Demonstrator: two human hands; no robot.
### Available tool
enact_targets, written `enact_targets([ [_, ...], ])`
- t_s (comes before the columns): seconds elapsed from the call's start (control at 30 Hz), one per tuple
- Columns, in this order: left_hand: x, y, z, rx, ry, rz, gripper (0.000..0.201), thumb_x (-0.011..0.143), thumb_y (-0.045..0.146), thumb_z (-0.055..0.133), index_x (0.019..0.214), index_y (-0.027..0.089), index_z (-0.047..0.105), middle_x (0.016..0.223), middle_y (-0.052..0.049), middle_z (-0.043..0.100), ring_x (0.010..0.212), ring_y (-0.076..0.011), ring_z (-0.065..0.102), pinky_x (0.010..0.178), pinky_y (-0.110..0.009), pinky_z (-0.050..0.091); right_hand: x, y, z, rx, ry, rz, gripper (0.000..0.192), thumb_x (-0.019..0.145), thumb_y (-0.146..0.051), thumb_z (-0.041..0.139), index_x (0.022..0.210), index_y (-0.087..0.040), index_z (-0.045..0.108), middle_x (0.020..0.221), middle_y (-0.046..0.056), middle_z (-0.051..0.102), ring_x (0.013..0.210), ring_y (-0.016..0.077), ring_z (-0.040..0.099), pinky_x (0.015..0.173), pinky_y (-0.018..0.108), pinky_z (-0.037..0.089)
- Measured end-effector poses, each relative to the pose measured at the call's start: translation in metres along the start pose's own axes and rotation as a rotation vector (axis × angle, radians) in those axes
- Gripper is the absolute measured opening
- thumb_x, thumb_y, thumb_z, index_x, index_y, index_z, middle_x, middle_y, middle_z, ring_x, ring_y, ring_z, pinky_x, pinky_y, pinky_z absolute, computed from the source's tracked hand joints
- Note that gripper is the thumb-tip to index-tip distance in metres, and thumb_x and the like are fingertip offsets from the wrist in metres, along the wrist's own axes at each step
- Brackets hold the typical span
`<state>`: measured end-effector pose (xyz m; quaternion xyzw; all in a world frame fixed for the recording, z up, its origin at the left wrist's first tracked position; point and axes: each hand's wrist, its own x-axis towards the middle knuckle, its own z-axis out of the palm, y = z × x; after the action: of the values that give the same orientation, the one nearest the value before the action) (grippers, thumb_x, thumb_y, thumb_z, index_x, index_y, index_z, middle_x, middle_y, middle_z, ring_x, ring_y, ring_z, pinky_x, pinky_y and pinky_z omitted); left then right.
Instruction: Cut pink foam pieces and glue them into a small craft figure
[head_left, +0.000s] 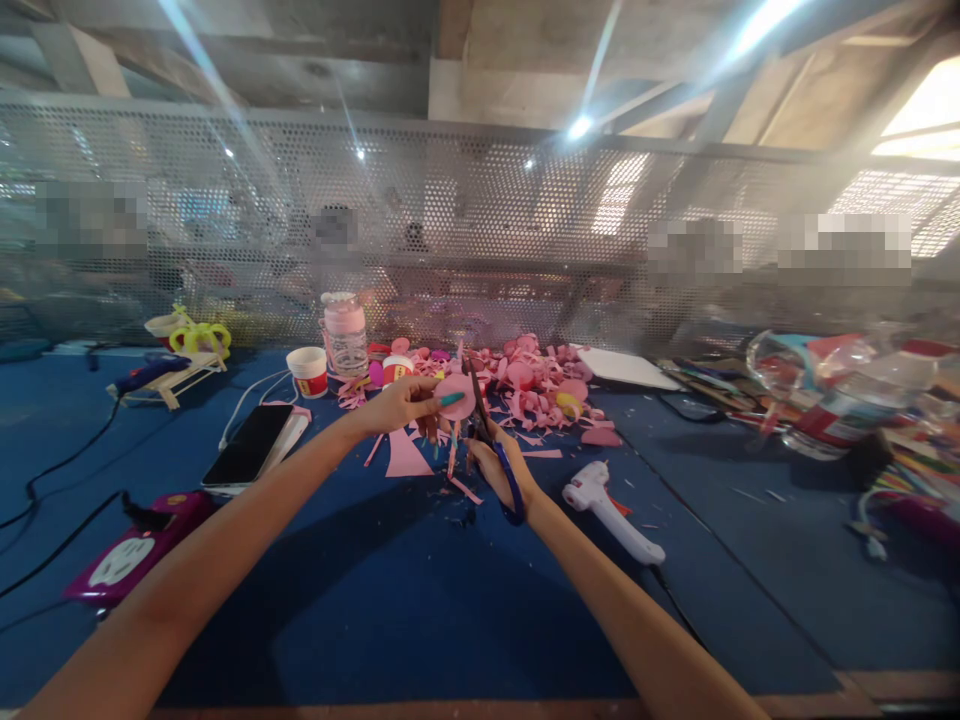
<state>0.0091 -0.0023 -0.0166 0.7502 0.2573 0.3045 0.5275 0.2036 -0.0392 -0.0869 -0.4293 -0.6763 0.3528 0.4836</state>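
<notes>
Two cups (308, 371) stand, contents seemingly hidden.

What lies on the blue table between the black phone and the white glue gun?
In the head view, between the phone and glue gun lie pink paper scraps; above them, both hands cut a pink disc with scissors.

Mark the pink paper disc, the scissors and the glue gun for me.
pink paper disc (457, 396), head view, middle of its face.
scissors (512, 487), head view, blue handle loop in the right hand.
glue gun (609, 510), head view, white body on the blue table.
</notes>
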Motion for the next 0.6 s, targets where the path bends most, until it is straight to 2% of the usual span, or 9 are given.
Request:
enact_targets([
  [0.3,-0.001,0.003,-0.002,-0.001,-0.054,0.009,0.043,0.076,0.053,0.06,0.089,0.013,0.052,0.06,0.001,0.063,0.043,-0.0095,0.059,0.044,-0.019,0.046,-0.004,-0.013,-0.002,-0.051,-0.008,0.051,0.012,0.078,-0.031,0.05,0.084,-0.02,0.049,0.057,-0.004,0.053,0.046,0.0106,0.044,0.046,0.024,0.035],
  [0.6,-0.003,0.007,-0.002,0.021,-0.08,-0.013,0.043,0.077,0.053,0.058,0.092,0.013,0.055,0.06,0.0,0.063,0.04,-0.0068,0.054,0.044,-0.019,0.044,-0.003,-0.009,-0.002,-0.037,-0.018,0.04,0.011,0.078,-0.029,0.05,0.085,-0.02,0.05,0.057,-0.005,0.052,0.047,0.0105,0.046,0.046,0.023,0.036],
])
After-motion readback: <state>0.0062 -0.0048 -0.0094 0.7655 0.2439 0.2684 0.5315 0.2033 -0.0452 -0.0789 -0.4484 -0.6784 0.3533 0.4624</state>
